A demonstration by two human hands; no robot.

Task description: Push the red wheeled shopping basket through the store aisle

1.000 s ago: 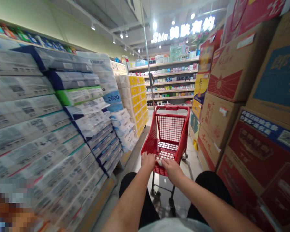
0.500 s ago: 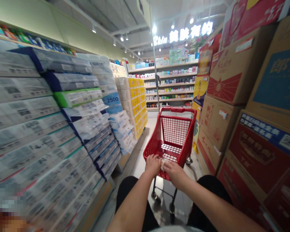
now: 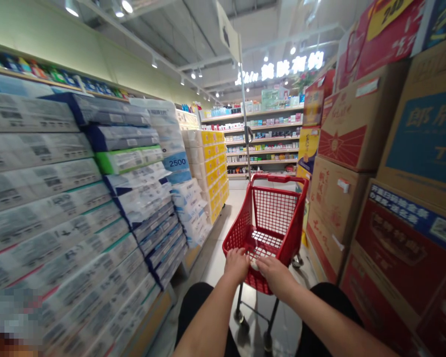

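Ahead of me stands a red plastic shopping cart (image 3: 299, 218) on a dark metal frame with wheels. Along its near rim, my left hand (image 3: 237, 265) lies with the fingers bent over the edge. To the right of it, my right hand (image 3: 275, 273) grips the same rim, its fingers pointing inward toward the left one. A small whitish thing (image 3: 253, 263) shows between the two hands; its kind is not clear. Through the lattice walls the cart's basket shows no goods, though the hands hide part of its near end.
White and blue packs (image 3: 55, 198) are stacked high on the left, then a stack of yellow-sided packs (image 3: 213, 171). Cardboard cartons (image 3: 342, 119) rise along the right, near the cart. A thin pole (image 3: 244, 114) and shelves of small goods (image 3: 271, 134) stand ahead.
The view has tilted up, so the cart and both hands sit lower in the picture. Both hands remain at the cart's near rim.
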